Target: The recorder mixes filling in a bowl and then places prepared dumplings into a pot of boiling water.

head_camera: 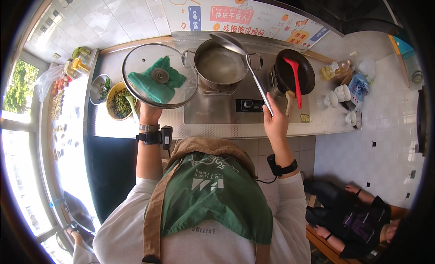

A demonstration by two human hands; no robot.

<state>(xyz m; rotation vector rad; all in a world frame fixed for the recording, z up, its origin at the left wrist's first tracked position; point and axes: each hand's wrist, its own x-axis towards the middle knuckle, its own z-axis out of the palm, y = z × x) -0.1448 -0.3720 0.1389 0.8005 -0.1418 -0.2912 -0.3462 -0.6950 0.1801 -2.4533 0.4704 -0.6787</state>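
My left hand (pixel 150 114) reaches up behind a round glass lid (pixel 140 65) with a metal rim. The fingers are hidden by a green cloth (pixel 170 82) bunched at the lid's knob, and they seem to grip the knob through it. My right hand (pixel 276 119) holds the long handle of a metal ladle (pixel 254 73). The ladle's bowl is raised over the back right rim of a two-handled metal pot (pixel 221 83). Cloudy liquid (pixel 221 64) fills part of that pot, which stands on the stove, right of the lid.
Right of the pot, a dark frying pan (pixel 285 80) holds a red spatula (pixel 297 82). At left are a yellow bowl of chopped filling (pixel 119 104) and a metal bowl of greens (pixel 100 89). White cups (pixel 331 99) and an oil bottle (pixel 329 70) stand right. A person (pixel 357 213) sits behind, at right.
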